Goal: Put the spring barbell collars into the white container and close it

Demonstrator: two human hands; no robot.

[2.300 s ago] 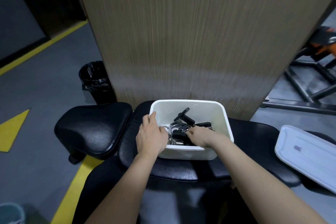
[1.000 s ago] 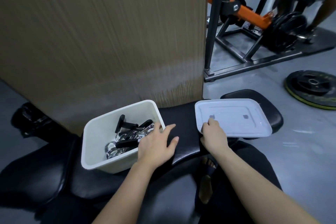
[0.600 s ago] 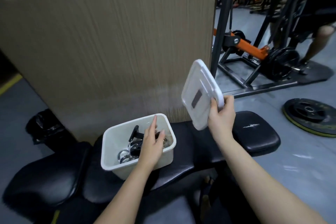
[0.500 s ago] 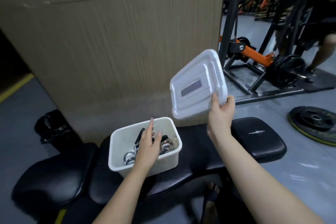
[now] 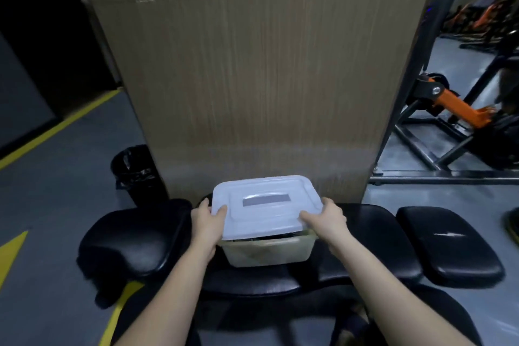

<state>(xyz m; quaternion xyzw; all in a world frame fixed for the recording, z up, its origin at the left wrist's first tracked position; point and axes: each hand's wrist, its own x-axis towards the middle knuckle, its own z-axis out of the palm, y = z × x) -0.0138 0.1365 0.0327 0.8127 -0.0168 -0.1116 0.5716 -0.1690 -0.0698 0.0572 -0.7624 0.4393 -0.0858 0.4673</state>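
Note:
The white container (image 5: 266, 253) stands on the black padded bench (image 5: 362, 236) in front of me. Its white lid (image 5: 265, 205) lies over the top, with the near edge raised so a dark gap shows under it. My left hand (image 5: 209, 223) grips the lid's left edge, thumb on top. My right hand (image 5: 325, 219) grips the lid's right near corner. The spring barbell collars are hidden inside; only a dark sliver shows through the gap.
A wood-panelled pillar (image 5: 258, 78) rises right behind the container. A black bin (image 5: 134, 174) stands on the floor at its left. A separate black pad (image 5: 446, 244) lies to the right. An orange and black gym machine (image 5: 455, 121) fills the right background.
My right hand brought the lid from up in the air down onto the container. My left hand left the container's rim and took the lid's left edge.

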